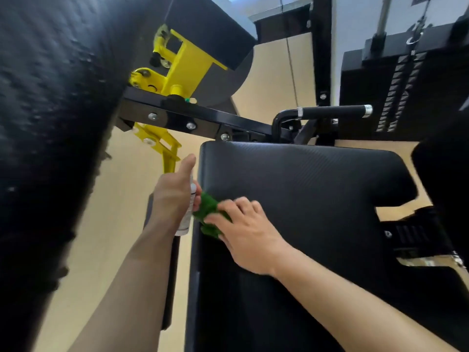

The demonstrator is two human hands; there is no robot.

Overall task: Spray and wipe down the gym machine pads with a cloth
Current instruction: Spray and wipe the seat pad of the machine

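Head view: both forearms come in from the near edge and meet at the pad's left side.

Left hand [175, 196] is wrapped round a white bottle [187, 219], roughly upright and just off the pad's left edge. One digit sticks up at the top; the nozzle is hidden.

Right hand [246, 232] lies on the pad, fingers spread and nearly straight, pressing a green cloth [209, 212] onto the surface. It's a press, not a grip, as far as I can tell. The cloth is bunched and fuzzy, and it's touching or just beside the left fingertips; can't tell which.

Key relation: the cloth sits at the left edge of the pad [304, 194], so most of the pad lies right and far of it. The pad's long axis runs near-far, and the far end has rounded corners with a notch on the right. The right hand is the nearer one for the stroke; the left only needs to keep the bottle clear. My read: wiping step, next stroke goes rightward.

Pad cover is black vinyl with a fine ribbed grain and a slight sheen.

- Left: big black roller [50, 123], blurred, pebbled skin.
- Beyond: glossy black frame bar [193, 118] with bolts, and a yellow bracket [175, 69].
- Far right: rubber-grip handle [332, 111] and weight stack [396, 92].
- Below: tan floor [121, 199].
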